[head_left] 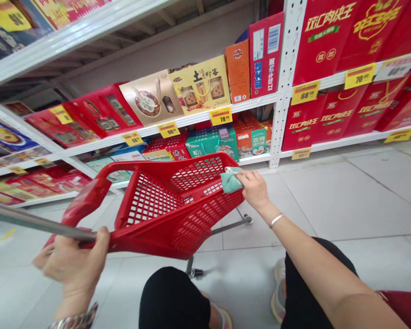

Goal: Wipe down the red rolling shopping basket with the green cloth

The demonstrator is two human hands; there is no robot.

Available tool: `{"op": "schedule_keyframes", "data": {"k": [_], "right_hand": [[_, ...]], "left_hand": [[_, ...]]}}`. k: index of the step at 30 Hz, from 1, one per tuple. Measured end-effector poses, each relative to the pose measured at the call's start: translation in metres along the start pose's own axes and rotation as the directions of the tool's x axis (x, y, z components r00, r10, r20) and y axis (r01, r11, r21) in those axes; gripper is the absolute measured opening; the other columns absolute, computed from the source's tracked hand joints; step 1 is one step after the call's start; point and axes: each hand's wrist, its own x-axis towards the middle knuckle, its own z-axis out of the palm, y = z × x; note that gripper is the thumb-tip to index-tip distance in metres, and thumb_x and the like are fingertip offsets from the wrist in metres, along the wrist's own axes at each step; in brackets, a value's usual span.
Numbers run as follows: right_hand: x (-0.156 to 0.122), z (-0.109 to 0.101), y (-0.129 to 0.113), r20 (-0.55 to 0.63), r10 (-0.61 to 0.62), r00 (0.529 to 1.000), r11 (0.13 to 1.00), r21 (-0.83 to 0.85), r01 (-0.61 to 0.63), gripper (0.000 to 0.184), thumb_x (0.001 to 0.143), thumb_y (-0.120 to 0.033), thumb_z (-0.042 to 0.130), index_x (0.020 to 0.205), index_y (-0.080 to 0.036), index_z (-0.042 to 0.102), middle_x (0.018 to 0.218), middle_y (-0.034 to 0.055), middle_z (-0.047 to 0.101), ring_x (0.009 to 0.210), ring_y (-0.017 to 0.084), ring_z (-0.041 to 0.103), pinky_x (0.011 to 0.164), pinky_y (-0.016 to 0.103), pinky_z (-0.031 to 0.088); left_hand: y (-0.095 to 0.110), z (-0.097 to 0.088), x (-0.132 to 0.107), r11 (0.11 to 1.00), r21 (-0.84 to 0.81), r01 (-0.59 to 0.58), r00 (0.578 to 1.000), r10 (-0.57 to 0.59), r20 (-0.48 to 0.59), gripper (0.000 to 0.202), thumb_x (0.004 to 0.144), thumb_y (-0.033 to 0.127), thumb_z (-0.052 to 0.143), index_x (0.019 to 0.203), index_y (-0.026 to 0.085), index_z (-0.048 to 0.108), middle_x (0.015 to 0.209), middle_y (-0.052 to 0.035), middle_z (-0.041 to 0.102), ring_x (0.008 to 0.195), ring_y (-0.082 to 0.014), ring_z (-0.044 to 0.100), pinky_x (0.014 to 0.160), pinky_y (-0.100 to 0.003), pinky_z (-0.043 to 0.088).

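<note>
A red plastic shopping cart [150,237] with perforated basket walls stands on the floor in front of me. At its near left corner, by the handle, my left hand [73,260] is closed on the red frame. A grey metal pole [37,221] runs in from the left edge and passes across that hand; whether the fingers also grip it, I cannot tell. My right hand [255,187] pinches a folded green cloth [231,181] against the rim at the basket's far right end. The visible inside of the basket shows only red lattice.
White shelves [178,121] behind the cart carry gift boxes [200,87] with yellow price tags. Red gift bags [325,41] fill the right-hand shelves. My knees [173,297] are close to the cart's near side. A caster [248,219] rests on the pale tiles.
</note>
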Motion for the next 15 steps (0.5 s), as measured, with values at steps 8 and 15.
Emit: {"op": "schedule_keyframes", "data": {"k": [8,15], "right_hand": [[0.001,-0.010,0.003,-0.071,0.035,0.997,0.996,0.080,-0.029,0.041,0.090,-0.002,0.049,0.108,-0.022,0.079,0.110,0.0099,0.074,0.095,0.025,0.055,0.086,0.037,0.047],[-0.003,-0.005,-0.065,-0.076,-0.321,0.944,0.909,0.254,0.330,0.031,0.098,-0.007,0.052,0.112,-0.022,0.075,0.112,0.0070,0.074,0.094,0.021,0.056,0.082,0.034,0.045]], "left_hand": [[-0.030,0.004,0.022,0.999,-0.011,0.031,0.999,-0.030,0.020,0.030,0.060,0.058,0.056,0.067,0.031,0.046,0.062,0.0005,0.043,0.081,-0.0313,0.055,0.110,-0.053,0.039],[-0.046,0.006,0.030,1.000,0.012,0.000,0.999,0.000,0.043,0.030,0.061,0.061,0.054,0.067,0.032,0.048,0.057,0.0014,0.042,0.083,-0.0339,0.062,0.111,-0.053,0.041]]}}
